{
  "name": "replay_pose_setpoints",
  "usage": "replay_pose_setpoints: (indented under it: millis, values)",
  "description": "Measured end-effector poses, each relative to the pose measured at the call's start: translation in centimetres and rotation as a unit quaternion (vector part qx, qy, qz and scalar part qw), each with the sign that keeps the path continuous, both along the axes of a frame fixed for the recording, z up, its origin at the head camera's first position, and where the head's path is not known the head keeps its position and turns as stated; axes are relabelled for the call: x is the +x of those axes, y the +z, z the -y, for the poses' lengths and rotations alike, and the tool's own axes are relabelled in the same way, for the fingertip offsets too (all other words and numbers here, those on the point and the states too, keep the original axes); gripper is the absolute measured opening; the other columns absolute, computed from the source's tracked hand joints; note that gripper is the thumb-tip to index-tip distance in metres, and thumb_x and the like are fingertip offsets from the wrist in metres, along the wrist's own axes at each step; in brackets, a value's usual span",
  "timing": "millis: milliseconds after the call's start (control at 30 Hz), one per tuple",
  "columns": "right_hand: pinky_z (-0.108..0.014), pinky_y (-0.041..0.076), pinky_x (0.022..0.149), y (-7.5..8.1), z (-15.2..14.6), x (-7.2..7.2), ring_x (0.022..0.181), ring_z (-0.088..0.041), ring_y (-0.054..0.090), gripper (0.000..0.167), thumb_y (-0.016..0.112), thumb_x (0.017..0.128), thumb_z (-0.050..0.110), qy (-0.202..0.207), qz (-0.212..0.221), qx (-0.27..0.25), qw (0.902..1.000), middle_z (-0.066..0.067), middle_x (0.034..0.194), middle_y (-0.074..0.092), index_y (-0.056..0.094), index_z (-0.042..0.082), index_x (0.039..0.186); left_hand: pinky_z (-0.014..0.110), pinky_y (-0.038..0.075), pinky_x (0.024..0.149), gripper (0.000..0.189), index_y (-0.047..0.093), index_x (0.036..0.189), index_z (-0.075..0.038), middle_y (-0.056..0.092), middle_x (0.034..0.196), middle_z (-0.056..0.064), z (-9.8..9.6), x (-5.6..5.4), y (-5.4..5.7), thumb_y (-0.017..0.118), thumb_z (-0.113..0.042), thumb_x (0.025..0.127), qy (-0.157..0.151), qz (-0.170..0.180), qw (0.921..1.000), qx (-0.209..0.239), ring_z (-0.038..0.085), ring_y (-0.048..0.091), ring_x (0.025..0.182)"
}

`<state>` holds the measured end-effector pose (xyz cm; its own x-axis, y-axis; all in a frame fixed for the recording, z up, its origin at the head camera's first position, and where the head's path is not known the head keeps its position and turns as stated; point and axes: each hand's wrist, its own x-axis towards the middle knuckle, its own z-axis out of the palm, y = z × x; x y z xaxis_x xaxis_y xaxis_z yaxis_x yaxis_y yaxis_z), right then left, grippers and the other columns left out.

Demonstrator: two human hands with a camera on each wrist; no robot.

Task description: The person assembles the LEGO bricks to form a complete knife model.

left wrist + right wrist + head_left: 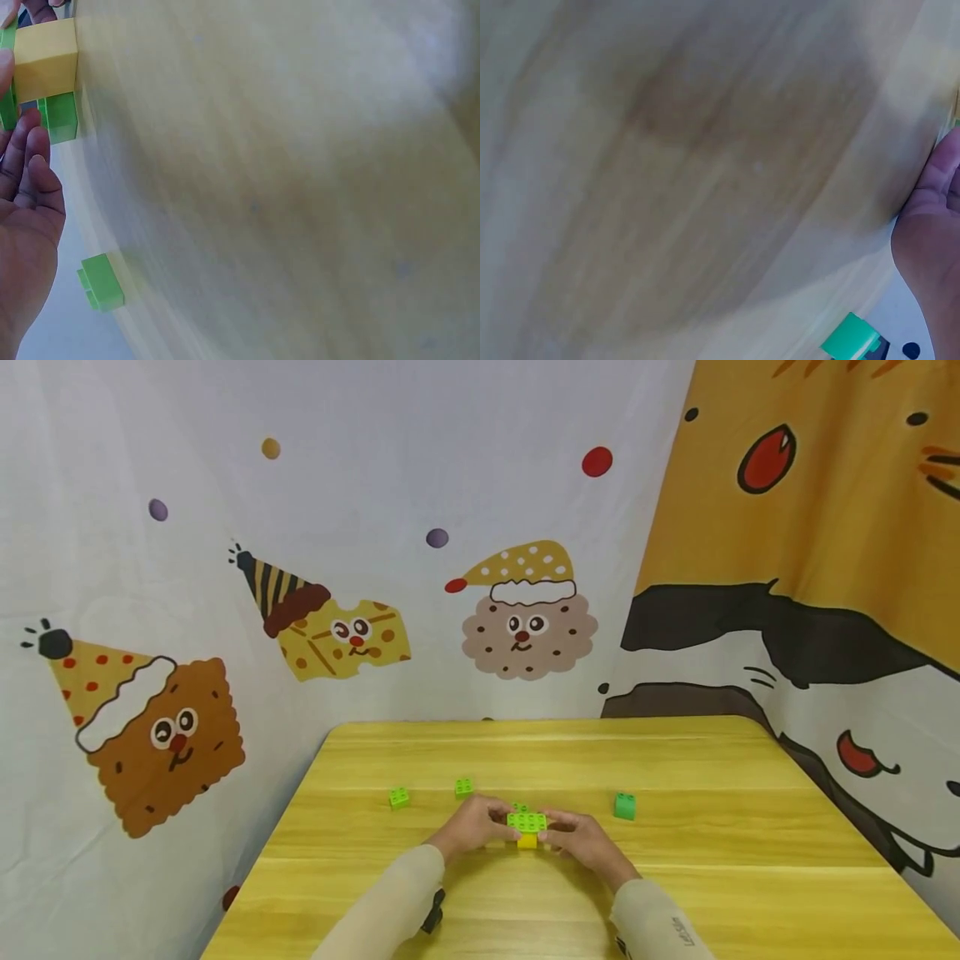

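Note:
A long light-green toy brick [527, 821] lies across the top of a yellow brick [527, 842], which stands on the table. My left hand [478, 824] pinches the green brick's left end between thumb and fingers. At its right end, my right hand [585, 842] holds it the same way. Just behind sits a small light-green brick [520, 807], partly hidden by the long one. The left wrist view shows the yellow brick [46, 60] from the side, with the long brick's thin edge against it. In the right wrist view the bricks between the hands are almost out of frame.
Two small light-green bricks, one at far left [399, 798] and one nearer the middle [464, 787], stand behind my left hand. A darker green brick [625, 806] stands beyond my right hand. The wooden table [712, 785] meets a printed cloth [375, 485] at its back.

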<state>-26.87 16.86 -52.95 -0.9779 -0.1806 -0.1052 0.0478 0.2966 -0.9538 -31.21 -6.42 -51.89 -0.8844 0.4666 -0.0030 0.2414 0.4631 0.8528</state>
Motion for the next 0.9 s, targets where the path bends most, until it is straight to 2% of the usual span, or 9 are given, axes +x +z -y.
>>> replay_pose_setpoints:
  millis: [167,467,600,733,900]
  values:
    - [-0.038,0.055,0.074,-0.3,-0.1,-0.1,0.085,-0.023,0.064,0.054,0.077,0.089,0.02,-0.009,0.0,-0.03,0.9995,-0.013,0.11,0.068,0.058,-0.004,0.134,0.026,0.047,0.06,0.021,0.077,0.103,-0.018,0.066,0.082,-0.004,0.0,-0.1,0.1,0.083,-0.024,0.083,-0.006,-0.008,0.9999,-0.005,0.01,0.056,0.07]
    - [-0.039,0.054,0.076,0.0,-0.1,0.1,0.088,-0.023,0.064,0.052,0.077,0.089,0.02,-0.017,0.006,-0.035,0.9992,-0.011,0.11,0.068,0.06,-0.004,0.132,0.027,0.049,0.067,0.03,0.074,0.112,-0.014,0.064,0.087,-0.003,0.0,0.1,-0.3,0.082,-0.025,0.084,-0.01,-0.02,0.9997,0.007,0.014,0.058,0.079]
    - [-0.038,0.054,0.076,0.0,-0.1,0.1,0.087,-0.022,0.064,0.052,0.078,0.088,0.02,-0.022,0.013,-0.037,0.999,-0.01,0.109,0.068,0.061,-0.003,0.131,0.027,0.05,0.068,0.042,0.07,0.121,-0.013,0.063,0.09,-0.003,0.2,0.3,-0.5,0.081,-0.029,0.085,-0.011,-0.015,0.9997,0.013,0.013,0.058,0.082]
    - [-0.037,0.053,0.075,0.0,-0.2,0.1,0.086,-0.023,0.063,0.053,0.077,0.088,0.021,-0.02,0.018,-0.038,0.9989,-0.01,0.108,0.068,0.06,-0.003,0.132,0.029,0.05,0.071,0.05,0.066,0.128,-0.011,0.063,0.095,-0.003,0.7,0.4,-0.6,0.08,-0.033,0.085,0.0,-0.008,0.9998,0.021,0.014,0.058,0.085]
    - [-0.036,0.053,0.074,-0.1,-0.2,0.0,0.085,-0.023,0.063,0.054,0.077,0.089,0.02,-0.016,0.022,-0.041,0.9988,-0.01,0.106,0.067,0.058,-0.004,0.134,0.035,0.05,0.076,0.049,0.065,0.129,-0.009,0.063,0.104,0.002,1.6,0.0,0.0,0.077,-0.033,0.088,0.022,-0.006,0.9991,0.036,0.019,0.057,0.092]
